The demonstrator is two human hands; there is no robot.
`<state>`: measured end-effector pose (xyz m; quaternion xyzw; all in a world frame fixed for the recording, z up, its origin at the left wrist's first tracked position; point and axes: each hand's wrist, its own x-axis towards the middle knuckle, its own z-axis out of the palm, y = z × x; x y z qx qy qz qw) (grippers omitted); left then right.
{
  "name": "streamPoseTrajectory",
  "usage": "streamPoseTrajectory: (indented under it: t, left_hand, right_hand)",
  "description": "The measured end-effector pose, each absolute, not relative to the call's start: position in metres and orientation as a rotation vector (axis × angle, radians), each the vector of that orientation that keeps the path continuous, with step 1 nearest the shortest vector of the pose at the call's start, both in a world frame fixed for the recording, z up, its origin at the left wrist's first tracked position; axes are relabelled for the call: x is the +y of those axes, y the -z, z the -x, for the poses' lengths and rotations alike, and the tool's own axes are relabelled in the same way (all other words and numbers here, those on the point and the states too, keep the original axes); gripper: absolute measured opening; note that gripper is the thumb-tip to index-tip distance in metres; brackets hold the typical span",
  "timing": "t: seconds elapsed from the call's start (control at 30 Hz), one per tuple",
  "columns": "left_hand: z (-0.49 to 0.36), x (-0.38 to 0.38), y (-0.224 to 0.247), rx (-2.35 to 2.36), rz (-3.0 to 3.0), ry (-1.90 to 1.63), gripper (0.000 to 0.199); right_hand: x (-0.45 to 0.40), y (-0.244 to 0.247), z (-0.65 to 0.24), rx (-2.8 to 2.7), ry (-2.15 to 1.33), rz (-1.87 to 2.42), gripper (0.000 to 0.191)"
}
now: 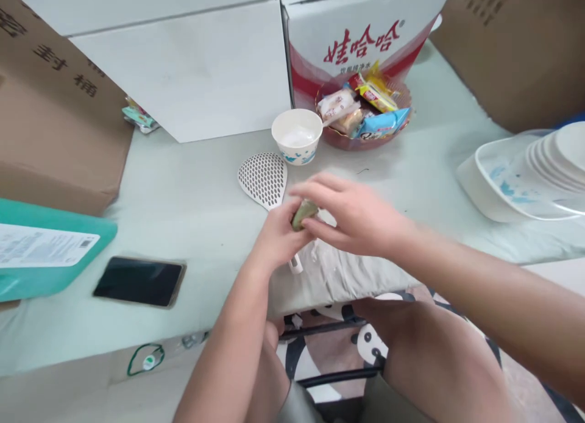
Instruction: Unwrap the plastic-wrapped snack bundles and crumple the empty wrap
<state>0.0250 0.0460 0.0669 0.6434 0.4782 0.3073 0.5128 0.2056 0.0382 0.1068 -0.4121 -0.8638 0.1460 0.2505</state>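
Note:
Between the fingers of my left hand (pixel 276 237) is a small olive-green piece (pixel 304 214); its exact kind does not show. My right hand (pixel 350 214) reaches over from the right with its fingers apart and slightly blurred. Its thumb side is at the green piece, though whether it grips is unclear. Partly beneath my hands lies a white skimmer (pixel 264 178) with a perforated head, its handle end showing below my left hand. Just behind the skimmer stands a white paper bowl (pixel 297 136) with a blue pattern.
A reddish basket (pixel 351 144) of wrapped snacks stands beside the bowl, before white boxes (pixel 192 75). Stacked paper bowls lie in a clear-white container (pixel 475 179) at right. At left are a phone (pixel 139 281) and a teal package (pixel 50 246). The table's front edge is near my knees.

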Motion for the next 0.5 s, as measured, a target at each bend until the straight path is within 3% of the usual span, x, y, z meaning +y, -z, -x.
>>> streamPoseTrajectory:
  t: [0.17,0.27,0.4,0.5]
  left_hand:
    - [-0.029,0.042,-0.068,1.111,-1.592,-0.625,0.01]
    - [-0.025,0.044,-0.064,1.089,-1.528,-0.619,0.021]
    - [-0.018,0.05,-0.058,1.13,-1.314,-0.633,0.035]
    - [-0.016,0.053,-0.058,1.149,-1.27,-0.663,0.034]
  right_hand:
    - [0.037,-0.1,-0.211,-2.39,-0.434,1.083,0.022]
    - [0.041,-0.113,-0.23,-2.228,-0.49,1.05,0.013]
    - [0.061,-0.135,-0.264,-1.672,-0.308,1.414,0.004]
    - [0.097,-0.139,-0.29,-1.184,-0.184,1.63,0.01]
